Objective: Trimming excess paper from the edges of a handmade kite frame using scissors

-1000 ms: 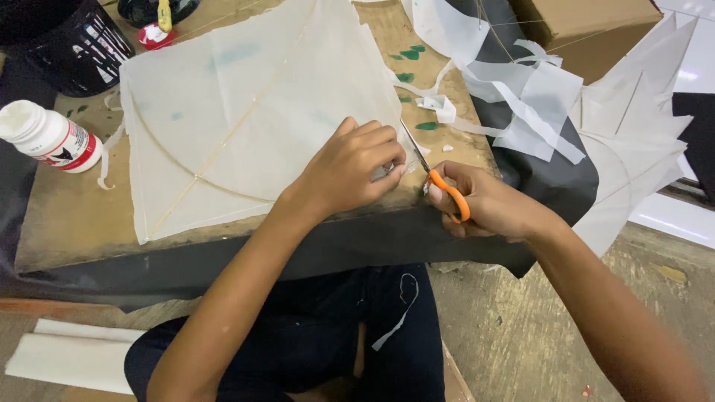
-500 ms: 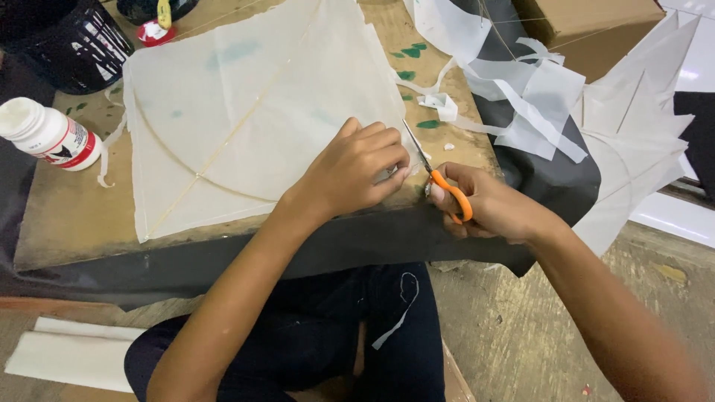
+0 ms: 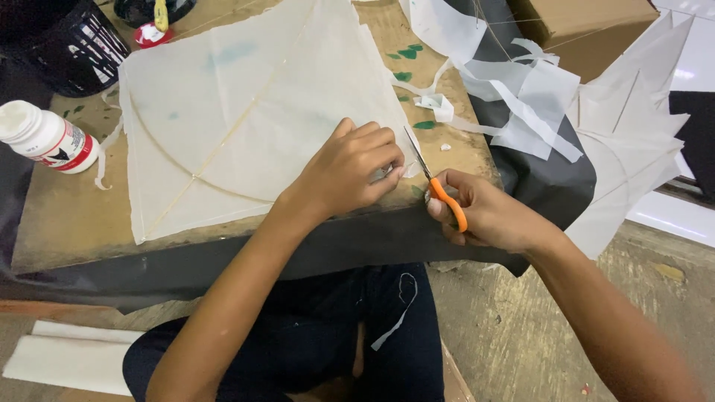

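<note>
Head view, left hand: left hand (image 3: 350,173) lies palm down on the paper kite (image 3: 246,112), fingers curled, fingertips pinching the sheet at its right edge.
Head view, right hand: right hand (image 3: 484,216) is closed around the orange handles of the scissors (image 3: 432,179); the blades point up and away, at the kite edge just beside the left fingertips.
Head view, kite: pale, diamond-shaped sheet with thin stick spars, one straight, one bowed; lies flat on the worn wooden board (image 3: 67,223).
Head view, board: rests over a black sheet (image 3: 544,179) across the person's lap.
Head view, surroundings: white glue bottle (image 3: 45,138) with red band lies on its side at the board's left; white paper scraps (image 3: 521,97) sit right of the kite; more pale kites (image 3: 633,149) stacked far right; cardboard box (image 3: 588,30) at top right.
</note>
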